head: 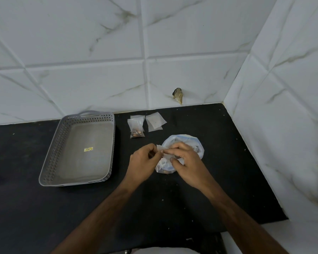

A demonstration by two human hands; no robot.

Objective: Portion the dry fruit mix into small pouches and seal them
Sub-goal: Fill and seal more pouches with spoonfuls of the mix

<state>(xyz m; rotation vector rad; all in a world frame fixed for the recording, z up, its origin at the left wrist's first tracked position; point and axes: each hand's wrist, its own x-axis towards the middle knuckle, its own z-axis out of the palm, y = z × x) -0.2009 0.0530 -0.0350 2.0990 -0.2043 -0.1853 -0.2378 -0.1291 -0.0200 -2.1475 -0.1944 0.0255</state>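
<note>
One grey perforated basket sits toward the left edge of the black tabletop, with one yellow sticker on its floor. Near the back edge lie two filled pouches, stacked one on the other, and beside them two flat empty pouches, also overlapping. One large plastic bag of mix stands toward the right edge. Two hands work over it, the left hand and the right hand, and between them they pinch one more small pouch. That makes five pouches in all.
</note>
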